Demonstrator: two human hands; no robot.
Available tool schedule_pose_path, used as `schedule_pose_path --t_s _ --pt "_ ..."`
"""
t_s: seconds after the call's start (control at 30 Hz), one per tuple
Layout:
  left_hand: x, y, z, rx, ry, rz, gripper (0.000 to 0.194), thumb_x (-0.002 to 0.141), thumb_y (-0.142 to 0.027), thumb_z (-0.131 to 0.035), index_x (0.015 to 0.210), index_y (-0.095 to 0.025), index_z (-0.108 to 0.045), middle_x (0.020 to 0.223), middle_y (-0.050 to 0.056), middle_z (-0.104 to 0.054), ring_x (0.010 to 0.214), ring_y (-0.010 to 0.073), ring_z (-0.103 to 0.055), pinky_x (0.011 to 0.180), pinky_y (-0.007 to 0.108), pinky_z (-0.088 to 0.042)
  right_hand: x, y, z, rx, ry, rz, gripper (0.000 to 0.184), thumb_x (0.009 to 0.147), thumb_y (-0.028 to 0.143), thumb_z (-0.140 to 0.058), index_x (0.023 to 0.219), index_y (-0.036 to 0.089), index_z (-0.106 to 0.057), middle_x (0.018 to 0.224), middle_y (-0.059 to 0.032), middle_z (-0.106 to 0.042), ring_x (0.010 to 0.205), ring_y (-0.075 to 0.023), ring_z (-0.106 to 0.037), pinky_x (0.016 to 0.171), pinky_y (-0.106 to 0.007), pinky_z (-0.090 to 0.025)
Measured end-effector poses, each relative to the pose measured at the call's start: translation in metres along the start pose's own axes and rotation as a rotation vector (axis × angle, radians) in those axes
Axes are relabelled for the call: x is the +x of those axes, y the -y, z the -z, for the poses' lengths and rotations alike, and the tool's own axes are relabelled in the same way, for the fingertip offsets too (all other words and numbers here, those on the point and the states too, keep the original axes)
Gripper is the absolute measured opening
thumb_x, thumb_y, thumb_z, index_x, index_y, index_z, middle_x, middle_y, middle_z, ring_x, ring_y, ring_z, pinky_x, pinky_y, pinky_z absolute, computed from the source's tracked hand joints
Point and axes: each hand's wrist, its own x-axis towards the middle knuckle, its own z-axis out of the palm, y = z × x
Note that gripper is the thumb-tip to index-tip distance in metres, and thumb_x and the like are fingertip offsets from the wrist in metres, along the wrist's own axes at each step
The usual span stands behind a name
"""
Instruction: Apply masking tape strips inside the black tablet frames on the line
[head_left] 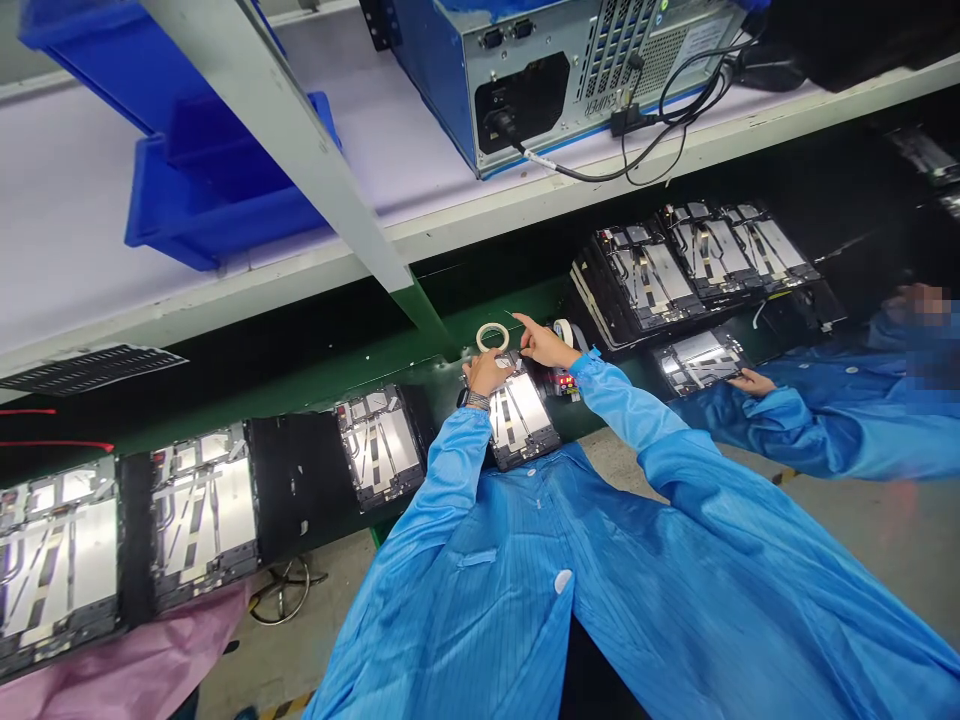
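An opened tablet (519, 415), its silvery batteries and dark flex cables exposed, lies on the bench edge before me. My left hand (487, 372), with a dark band at the wrist, grips its upper left edge with bent fingers. Above the tablet's upper right corner is my right hand (547, 345), its fingers drawn together and the index reaching forward. A thin sliver shows at that fingertip, too small to name. Just beyond my hands lies a roll of cream tape (493, 337). A second tape roll (562, 332) and a small device with red digits (562, 381) are partly behind my right forearm.
Another opened tablet (380, 447) lies to my left, with more further along. Stacked tablets (649, 278) stand at the back right. A co-worker's hand (752, 382) touches a tablet (701, 360) at right. Overhead, a shelf (465, 222) carries blue bins (217, 215) and a computer (525, 95).
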Motion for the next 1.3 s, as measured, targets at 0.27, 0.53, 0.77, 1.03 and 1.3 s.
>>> schedule_pose_path --t_s 0.27,0.53,0.77,1.03,1.3 --pt "0.004 0.002 -0.004 0.0 -0.002 -0.001 0.051 0.087 -0.053 -0.075 0.132 -0.031 -0.069 0.139 0.011 -0.072 0.138 0.0358 -0.055 0.112 0.052 -0.035 -0.008 0.007 -0.017 -0.043 0.037 -0.054 0.094 0.082 0.004 -0.067 0.167 0.018 -0.03 0.092 -0.0004 -0.071 0.076 -0.0155 -0.059 0.077 -0.026 -0.044" --pt "0.003 0.001 -0.003 -0.001 -0.004 0.004 0.051 0.087 -0.053 -0.076 0.132 -0.031 -0.069 0.139 0.01 -0.072 0.138 0.0354 -0.055 0.112 0.051 -0.035 -0.005 -0.004 -0.025 -0.014 0.008 -0.062 0.092 0.077 0.003 -0.063 0.163 0.015 -0.033 0.089 -0.0007 -0.071 0.083 -0.02 -0.062 0.085 -0.031 -0.047" --pt "0.004 0.003 -0.005 -0.004 -0.006 0.009 0.053 0.087 -0.053 -0.075 0.134 -0.03 -0.069 0.142 0.011 -0.07 0.139 0.0355 -0.054 0.113 0.051 -0.033 -0.007 -0.008 -0.024 -0.027 -0.068 -0.017 0.078 0.087 0.009 -0.059 0.161 0.015 -0.034 0.096 -0.0035 -0.069 0.086 -0.0207 -0.062 0.082 -0.032 -0.046" --pt "0.006 0.004 -0.007 0.002 0.005 0.015 0.052 0.087 -0.054 -0.075 0.134 -0.031 -0.068 0.142 0.01 -0.07 0.139 0.0349 -0.053 0.113 0.049 -0.033 -0.006 -0.012 -0.034 -0.126 -0.014 -0.007 0.083 0.079 0.002 -0.058 0.159 0.015 -0.036 0.092 -0.0032 -0.07 0.088 -0.0228 -0.062 0.08 -0.031 -0.044" --pt "0.005 0.004 -0.008 -0.009 -0.015 -0.009 0.051 0.088 -0.052 -0.075 0.133 -0.029 -0.069 0.143 0.011 -0.07 0.138 0.0366 -0.054 0.111 0.052 -0.034 -0.017 -0.01 -0.037 0.01 -0.117 -0.066 0.075 0.086 0.01 -0.059 0.158 0.015 -0.038 0.091 -0.0035 -0.068 0.084 -0.0218 -0.062 0.083 -0.034 -0.049"
